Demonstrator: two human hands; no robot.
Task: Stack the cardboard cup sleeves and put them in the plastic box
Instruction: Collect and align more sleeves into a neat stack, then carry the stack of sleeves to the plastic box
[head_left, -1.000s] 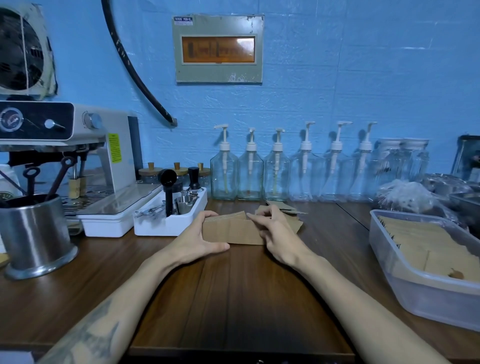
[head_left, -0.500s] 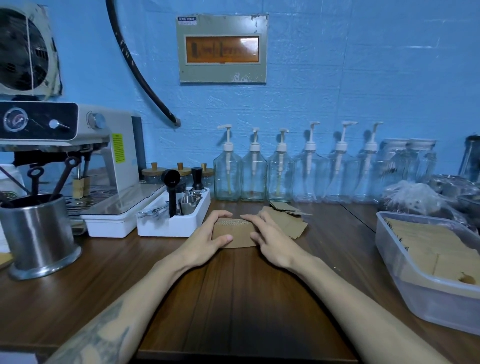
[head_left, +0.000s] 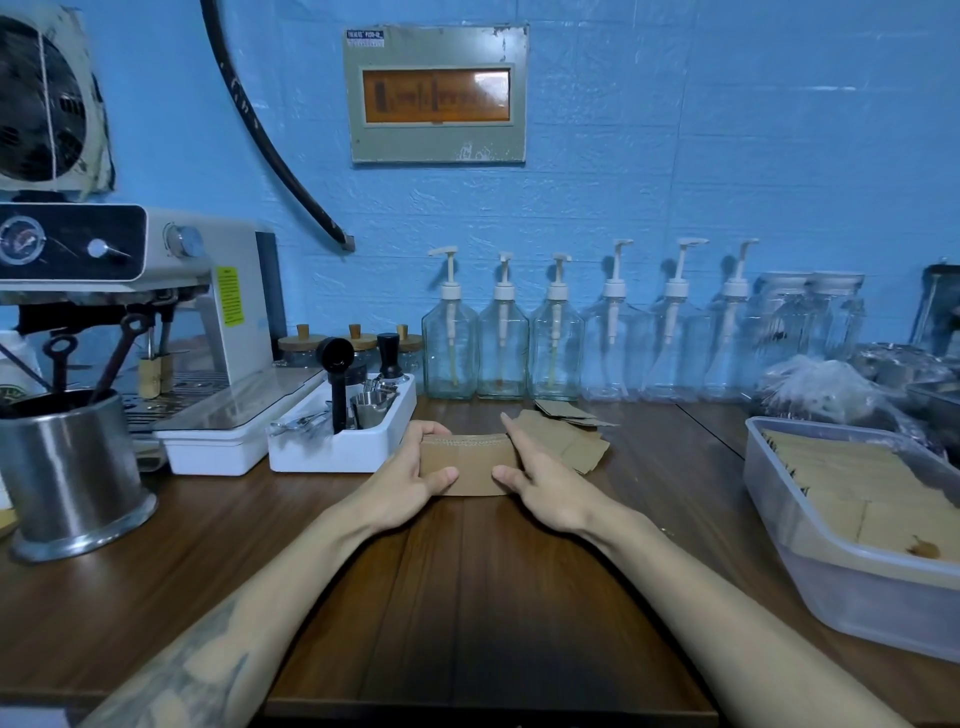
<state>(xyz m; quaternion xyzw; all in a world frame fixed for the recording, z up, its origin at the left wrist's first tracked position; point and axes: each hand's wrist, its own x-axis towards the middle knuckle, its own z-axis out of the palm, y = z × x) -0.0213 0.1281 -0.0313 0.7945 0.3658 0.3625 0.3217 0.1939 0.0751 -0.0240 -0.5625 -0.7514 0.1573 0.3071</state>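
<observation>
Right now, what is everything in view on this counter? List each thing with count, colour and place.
sleeve stack: one, brown, centre, held between both hands
loose sleeves: a few, brown, behind the stack
plastic box: one, clear, right, holding sleeves
pump bottles: six, clear, along the wall
lidded jars: two, clear, right of the bottles
white tray: one, holding tools, left of the stack
espresso machine: one, white, left
metal canister: one, steel, far left
wall panel: one, grey, above
fan: one, top left
left hand: stack's left end
right hand: stack's right end
</observation>
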